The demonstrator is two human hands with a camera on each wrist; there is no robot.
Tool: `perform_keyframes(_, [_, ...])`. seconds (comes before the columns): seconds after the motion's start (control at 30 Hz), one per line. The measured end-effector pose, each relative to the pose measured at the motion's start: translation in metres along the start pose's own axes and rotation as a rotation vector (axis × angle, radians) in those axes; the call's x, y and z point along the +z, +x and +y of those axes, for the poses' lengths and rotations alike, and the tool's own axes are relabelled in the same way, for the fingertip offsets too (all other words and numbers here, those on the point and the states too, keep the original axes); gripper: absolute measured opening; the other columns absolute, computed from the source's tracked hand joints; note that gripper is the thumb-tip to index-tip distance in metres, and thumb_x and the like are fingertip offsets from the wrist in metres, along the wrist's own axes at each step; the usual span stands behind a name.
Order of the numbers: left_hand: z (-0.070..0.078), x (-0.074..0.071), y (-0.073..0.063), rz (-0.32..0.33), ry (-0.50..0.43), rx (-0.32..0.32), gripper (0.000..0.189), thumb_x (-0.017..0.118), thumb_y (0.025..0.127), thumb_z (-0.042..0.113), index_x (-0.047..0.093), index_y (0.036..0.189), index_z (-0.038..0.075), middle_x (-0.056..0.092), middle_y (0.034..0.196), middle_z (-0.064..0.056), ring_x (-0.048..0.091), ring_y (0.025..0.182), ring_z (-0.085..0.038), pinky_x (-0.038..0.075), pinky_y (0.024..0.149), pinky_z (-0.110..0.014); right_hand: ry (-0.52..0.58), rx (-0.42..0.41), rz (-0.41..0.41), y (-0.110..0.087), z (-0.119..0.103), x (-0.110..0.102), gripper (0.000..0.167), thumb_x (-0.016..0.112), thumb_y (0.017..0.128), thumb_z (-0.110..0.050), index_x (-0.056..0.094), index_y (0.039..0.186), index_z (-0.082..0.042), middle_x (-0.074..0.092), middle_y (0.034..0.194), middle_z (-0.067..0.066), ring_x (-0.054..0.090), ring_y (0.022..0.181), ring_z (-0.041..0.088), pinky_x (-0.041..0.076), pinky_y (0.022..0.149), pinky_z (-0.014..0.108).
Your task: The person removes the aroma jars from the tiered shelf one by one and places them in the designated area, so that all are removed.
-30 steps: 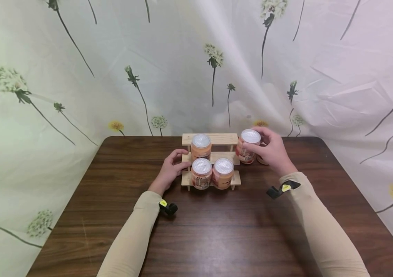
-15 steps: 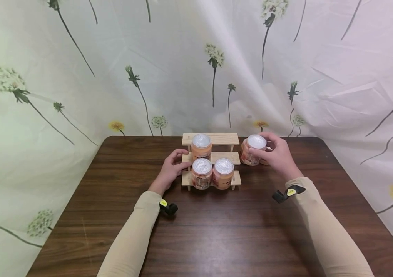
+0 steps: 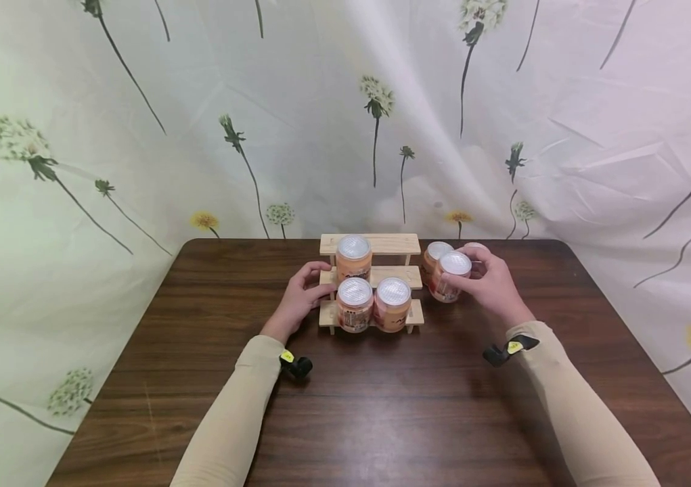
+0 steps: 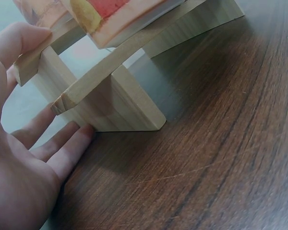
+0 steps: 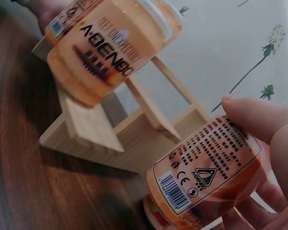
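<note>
A stepped wooden rack (image 3: 382, 243) with three levels stands at the back of the table. On it are three orange-labelled jars with pale lids: two front jars (image 3: 354, 308) (image 3: 392, 308) on the lowest step, another jar (image 3: 354, 257) on the middle step. My left hand (image 3: 299, 301) holds the rack's left end, thumb on the middle step (image 4: 62, 38) and fingertips against the side. To the rack's right, my right hand (image 3: 488, 281) grips an upright jar (image 5: 206, 172) between thumb and fingers, its barcode label visible in the right wrist view.
Behind the held jar, one more jar (image 3: 438, 250) stands close to the rack's right side. Another jar (image 3: 476, 247) is mostly hidden by my right hand. A dandelion-print cloth (image 3: 296, 135) hangs behind the dark wooden table (image 3: 369, 406).
My right hand has moved the jar away from the rack's right end, rightward and toward me, uncovering the jar behind it. The left hand stays on the rack.
</note>
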State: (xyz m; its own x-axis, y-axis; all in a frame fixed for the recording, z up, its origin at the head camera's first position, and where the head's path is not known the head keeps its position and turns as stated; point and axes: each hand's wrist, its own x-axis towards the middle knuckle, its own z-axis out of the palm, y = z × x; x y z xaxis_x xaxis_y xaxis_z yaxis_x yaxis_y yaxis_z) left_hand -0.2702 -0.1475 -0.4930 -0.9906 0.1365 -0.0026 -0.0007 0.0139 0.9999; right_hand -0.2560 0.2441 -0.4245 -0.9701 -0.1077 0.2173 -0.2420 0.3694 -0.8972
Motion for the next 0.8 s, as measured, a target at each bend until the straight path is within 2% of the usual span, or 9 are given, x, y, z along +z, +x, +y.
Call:
perform_keyframes(0.17, [0.000, 0.000, 0.000, 0.001, 0.000, 0.002, 0.044, 0.075, 0.098, 0.010, 0.056, 0.138, 0.011, 0.053, 0.142, -0.015, 0.065, 0.111, -0.020, 0.059, 0.080, -0.029, -0.010, 0.017, -0.003, -0.002, 0.009, 0.004, 0.057, 0.090, 0.085, -0.017, 0.063, 0.132, -0.001, 0.066, 0.115, 0.008, 0.064, 0.091, 0.009, 0.053, 0.077, 0.019])
perform_keyframes(0.33, [0.000, -0.001, 0.000, 0.007, 0.018, -0.011, 0.045, 0.075, 0.098, 0.013, 0.056, 0.138, 0.013, 0.052, 0.145, -0.014, 0.063, 0.116, -0.025, 0.059, 0.084, -0.033, -0.007, 0.002, -0.032, -0.003, 0.015, 0.009, 0.056, 0.090, 0.084, -0.012, 0.064, 0.131, 0.003, 0.066, 0.119, 0.016, 0.064, 0.090, 0.007, 0.052, 0.077, 0.018])
perform_keyframes(0.57, [0.000, -0.001, -0.001, 0.007, 0.004, -0.009, 0.043, 0.075, 0.098, 0.012, 0.057, 0.137, 0.014, 0.052, 0.144, -0.014, 0.063, 0.116, -0.025, 0.059, 0.084, -0.033, -0.061, 0.051, -0.060, -0.006, 0.022, 0.013, 0.057, 0.093, 0.082, -0.021, 0.066, 0.130, -0.004, 0.068, 0.118, 0.015, 0.064, 0.098, 0.018, 0.052, 0.081, 0.024])
perform_keyframes(0.8, [-0.001, 0.000, 0.000, 0.004, -0.008, -0.004, 0.042, 0.075, 0.097, 0.011, 0.058, 0.135, 0.015, 0.053, 0.144, -0.014, 0.064, 0.114, -0.023, 0.059, 0.082, -0.031, -0.089, 0.027, -0.064, -0.006, 0.027, 0.015, 0.056, 0.092, 0.083, -0.018, 0.065, 0.130, -0.003, 0.070, 0.119, 0.016, 0.067, 0.099, 0.019, 0.054, 0.080, 0.023])
